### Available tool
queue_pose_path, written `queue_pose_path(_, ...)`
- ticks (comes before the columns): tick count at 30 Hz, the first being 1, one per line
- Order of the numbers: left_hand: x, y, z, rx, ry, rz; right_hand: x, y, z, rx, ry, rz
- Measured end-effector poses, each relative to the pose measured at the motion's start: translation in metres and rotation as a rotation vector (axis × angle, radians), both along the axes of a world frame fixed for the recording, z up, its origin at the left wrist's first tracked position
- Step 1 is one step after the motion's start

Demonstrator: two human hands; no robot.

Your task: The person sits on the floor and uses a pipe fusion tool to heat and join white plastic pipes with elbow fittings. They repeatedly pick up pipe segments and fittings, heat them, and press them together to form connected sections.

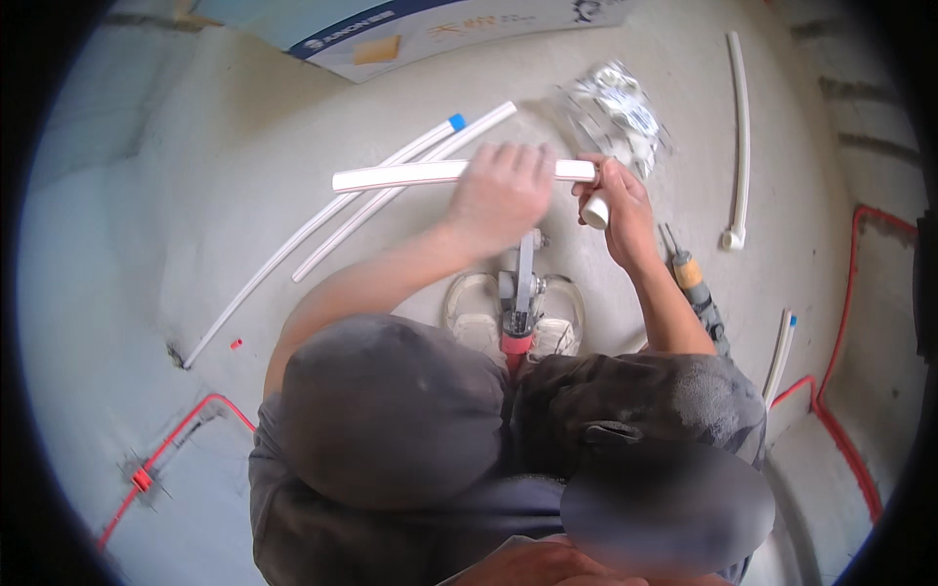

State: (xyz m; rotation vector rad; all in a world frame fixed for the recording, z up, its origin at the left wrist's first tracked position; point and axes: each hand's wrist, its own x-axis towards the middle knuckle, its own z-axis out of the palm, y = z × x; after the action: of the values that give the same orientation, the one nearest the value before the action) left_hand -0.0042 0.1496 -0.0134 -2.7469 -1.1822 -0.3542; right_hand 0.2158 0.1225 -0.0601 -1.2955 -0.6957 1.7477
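Observation:
A short white pipe (pixel 396 176) with a thin red stripe lies crosswise in front of me. My left hand (pixel 503 195), smeared a little by motion, is closed over its middle. At the pipe's right end my right hand (pixel 620 205) grips a white elbow fitting (pixel 595 211), its round mouth facing me. The fingers partly hide where pipe and fitting meet. Below my hands, between my shoes (pixel 557 332), stands a red-and-grey tool (pixel 523 303) with an upright flat metal plate.
Two long white pipes (pixel 322 232) lie at the left, a blue cap (pixel 456 122) on one. Beyond my right hand is a clear bag (pixel 620 112) of white fittings. A grey-and-orange power tool (pixel 692 278) and another pipe (pixel 741 127) lie right. A large box (pixel 430 39) stands at the back.

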Motion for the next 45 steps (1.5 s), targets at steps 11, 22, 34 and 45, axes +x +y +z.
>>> queue_pose_path(11,-0.102,-0.027,-0.008,-0.417,0.016,0.033,0.024,-0.080,-0.011,-0.256,0.203,0.065)
queue_pose_path(22,-0.112,-0.066,-0.048,-0.638,0.008,0.069,0.006,-0.083,-0.019,-0.371,0.097,0.261)
queue_pose_path(34,-0.111,-0.062,-0.039,-0.893,-0.032,0.141,0.020,-0.091,-0.032,-0.408,0.088,0.418)
queue_pose_path(45,-0.109,-0.097,-0.050,-1.037,0.022,0.062,0.011,-0.118,-0.031,-0.718,0.216,0.503)
